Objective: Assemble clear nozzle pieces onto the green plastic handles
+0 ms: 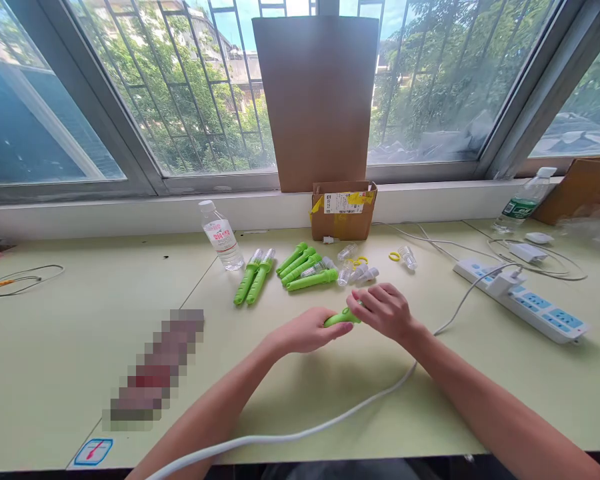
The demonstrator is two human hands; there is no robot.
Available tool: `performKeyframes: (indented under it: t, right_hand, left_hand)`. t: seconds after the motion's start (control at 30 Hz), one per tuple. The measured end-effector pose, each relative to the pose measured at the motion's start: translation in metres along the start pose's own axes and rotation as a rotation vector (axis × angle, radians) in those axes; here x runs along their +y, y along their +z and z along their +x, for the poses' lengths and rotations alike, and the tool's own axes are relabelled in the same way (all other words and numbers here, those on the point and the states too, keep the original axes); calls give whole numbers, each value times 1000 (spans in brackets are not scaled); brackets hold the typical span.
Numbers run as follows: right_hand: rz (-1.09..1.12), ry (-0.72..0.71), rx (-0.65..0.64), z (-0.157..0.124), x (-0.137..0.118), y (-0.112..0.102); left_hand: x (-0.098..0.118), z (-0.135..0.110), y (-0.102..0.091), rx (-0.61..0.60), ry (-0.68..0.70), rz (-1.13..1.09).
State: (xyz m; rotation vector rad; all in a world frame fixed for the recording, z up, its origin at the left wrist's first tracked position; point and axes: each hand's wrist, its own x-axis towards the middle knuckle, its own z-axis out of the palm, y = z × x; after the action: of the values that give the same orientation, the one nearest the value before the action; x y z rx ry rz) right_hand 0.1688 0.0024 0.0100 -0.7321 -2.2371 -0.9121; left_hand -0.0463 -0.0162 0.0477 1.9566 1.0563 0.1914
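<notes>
L hand (pixel 305 331) & R hand (pixel 384 308) both on one green tube (pixel 336 319), held just above the surface (pixel 80 347), front of the loose parts. L grip clamped on its lower L end, thumb along near side; R grip closed on the upper R end, fingers bent over it, so that end's mostly hidden. Tube tilted, R end higher in view.

Behind hands: pile (pixel 313 281) of green tubes lying side by side, w/ clear caps (pixel 347 251), white bits (pixel 370 275) & yellow rings (pixel 394 256) at its R. One ring + a clear cap sit a bit apart, further R. L of pile: pair (pixel 261 279) of green tubes w/ clear ends, parallel, just beside an upright bottle (pixel 223 237).

Back: open box (pixel 343 227) w/ label & yellow tape, tall brown board (pixel 320 100) upright behind it, against window (pixel 180 100).

R side: pwr strip (pixel 535 309) w/ plug (pixel 505 283) in; white cable (pixel 330 421) runs under R forearm, then across front to L forearm. 2nd bottle (pixel 520 207) far R, tilted in view. L side: pixelated patch (pixel 155 373), contents can't tell; sticker (pixel 94 452) nr front edge.
</notes>
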Motion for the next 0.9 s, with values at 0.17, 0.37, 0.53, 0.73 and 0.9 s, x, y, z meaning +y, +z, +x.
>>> performKeyframes:
  t: [0.17,0.37,0.53,0.73,0.9]
  right_hand:
    - [-10,60,-122,1,-2,7]
    - [144,293,-582,6,-10,5]
    - [153,337,-661,3,-7,4]
    - [-32,125,-286,5,-10,11]
    - [-87,-7,-67,8,-10,6]
  left_hand:
    - [-10,9,9,248,52,430]
    - [-18,16,9,348,63,805]
    - [-20,22,15,341,81,806]
    - [-17,13,6,215,-11,269]
    - [-7,4,-1,-117,-123,-197]
